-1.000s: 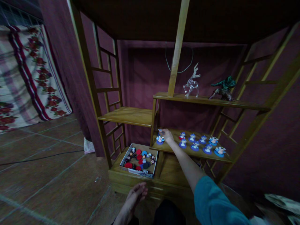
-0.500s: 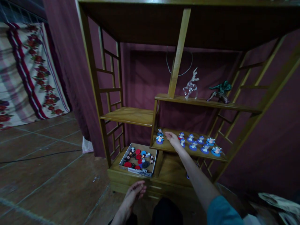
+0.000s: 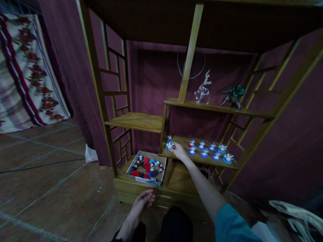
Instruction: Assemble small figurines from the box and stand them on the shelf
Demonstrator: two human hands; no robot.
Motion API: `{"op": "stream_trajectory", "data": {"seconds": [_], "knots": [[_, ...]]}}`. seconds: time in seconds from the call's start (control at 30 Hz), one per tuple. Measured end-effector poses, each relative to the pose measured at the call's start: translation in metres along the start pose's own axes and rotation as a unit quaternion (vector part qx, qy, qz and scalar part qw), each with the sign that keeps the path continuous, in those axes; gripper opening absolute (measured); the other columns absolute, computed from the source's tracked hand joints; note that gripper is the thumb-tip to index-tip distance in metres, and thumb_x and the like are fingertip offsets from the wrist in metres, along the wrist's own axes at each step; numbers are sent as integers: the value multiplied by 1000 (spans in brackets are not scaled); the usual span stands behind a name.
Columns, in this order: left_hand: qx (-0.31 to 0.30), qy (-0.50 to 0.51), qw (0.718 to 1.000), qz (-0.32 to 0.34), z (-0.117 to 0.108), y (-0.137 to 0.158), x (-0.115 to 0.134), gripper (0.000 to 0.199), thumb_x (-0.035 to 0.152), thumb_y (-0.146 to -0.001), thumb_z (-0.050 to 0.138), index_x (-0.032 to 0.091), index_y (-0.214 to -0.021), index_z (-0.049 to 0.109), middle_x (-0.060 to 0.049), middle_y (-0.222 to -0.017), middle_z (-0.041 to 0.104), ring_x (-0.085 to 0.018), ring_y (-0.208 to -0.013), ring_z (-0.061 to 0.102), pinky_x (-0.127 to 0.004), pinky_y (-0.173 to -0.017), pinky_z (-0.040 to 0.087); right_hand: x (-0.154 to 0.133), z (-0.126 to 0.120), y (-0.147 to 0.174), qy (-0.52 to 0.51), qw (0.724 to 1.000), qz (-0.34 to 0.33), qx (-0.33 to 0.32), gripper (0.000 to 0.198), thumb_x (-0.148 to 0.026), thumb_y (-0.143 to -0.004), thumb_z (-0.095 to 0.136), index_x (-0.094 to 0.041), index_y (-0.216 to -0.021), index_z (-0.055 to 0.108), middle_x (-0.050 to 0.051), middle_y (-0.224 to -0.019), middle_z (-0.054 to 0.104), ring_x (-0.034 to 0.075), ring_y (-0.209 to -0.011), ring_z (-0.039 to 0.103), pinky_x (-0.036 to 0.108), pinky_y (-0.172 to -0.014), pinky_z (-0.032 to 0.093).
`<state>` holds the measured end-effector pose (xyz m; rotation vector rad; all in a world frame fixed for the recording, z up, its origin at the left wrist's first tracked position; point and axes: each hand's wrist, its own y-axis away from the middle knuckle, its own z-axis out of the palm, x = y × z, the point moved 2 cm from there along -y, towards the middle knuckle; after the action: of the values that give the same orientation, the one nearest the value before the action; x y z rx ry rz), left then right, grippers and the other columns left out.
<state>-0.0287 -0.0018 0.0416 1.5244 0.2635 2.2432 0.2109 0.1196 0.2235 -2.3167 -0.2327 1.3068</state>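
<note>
At the left end of the right-hand shelf [image 3: 181, 158], my right hand [image 3: 179, 151] has its fingers closed around a small blue-and-white figurine [image 3: 169, 145] on a purple base. Just behind it stands another small figurine [image 3: 170, 138], partly hidden. My left hand [image 3: 144, 201] hangs in the air below the cardboard box [image 3: 148, 180], holding nothing, with fingers loosely extended. Inside the box lie several figurines, among them red, blue and dark bases. Several purple-based figurines [image 3: 204, 153] and blue-based figurines [image 3: 228, 158] stand in two rows to the right of my right hand.
On the upper shelf stand a clear deer figure [image 3: 202, 89] and a green-and-brown statue [image 3: 234, 96]. A wooden post [image 3: 191, 53] rises left of the deer. A dark rectangular object [image 3: 204, 173] sits below my right forearm. Drawers [image 3: 163, 198] form the cabinet's base.
My right hand has moved left and closed on the blue-and-white figurine at the shelf's left end. My left hand stays nearly where it was. The view has shifted slightly.
</note>
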Motion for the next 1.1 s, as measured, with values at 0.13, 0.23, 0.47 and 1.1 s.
{"op": "stream_trajectory", "data": {"seconds": [0.13, 0.23, 0.47, 1.1], "knots": [[-13, 27, 1000, -6, -2, 1, 2, 43, 30, -63, 73, 16, -101, 61, -9, -90, 69, -15, -75, 64, -24, -69, 47, -16, -7, 31, -81, 996, 17, 42, 21, -30, -68, 62, -19, -86, 62, 3, -84, 66, 17, -78, 58, 30, -73, 46], [-30, 49, 998, -9, -2, -1, 3, 41, 27, -65, 71, 17, -103, 60, -9, -92, 68, -15, -77, 65, -24, -69, 48, -23, 16, 83, -203, 978, 41, 1, 26, -31, -68, 64, -19, -91, 60, 4, -88, 65, 18, -79, 59, 29, -73, 47], [-68, 121, 990, -20, 10, 7, -1, 38, 29, -70, 68, 18, -105, 60, -9, -99, 67, -19, -85, 65, -31, -77, 50, 3, 109, 204, -272, 941, 182, -83, 22, -23, -66, 63, -18, -86, 61, 1, -76, 63, 16, -70, 58, 26, -64, 45], [-103, 57, 993, 21, 22, 18, -2, 46, 21, -59, 77, 14, -102, 65, -13, -109, 64, -24, -98, 61, -36, -88, 47, 19, 96, 217, -197, 967, 152, -50, 14, -25, -67, 60, -22, -81, 63, -2, -70, 61, 16, -68, 57, 25, -63, 45]]}}
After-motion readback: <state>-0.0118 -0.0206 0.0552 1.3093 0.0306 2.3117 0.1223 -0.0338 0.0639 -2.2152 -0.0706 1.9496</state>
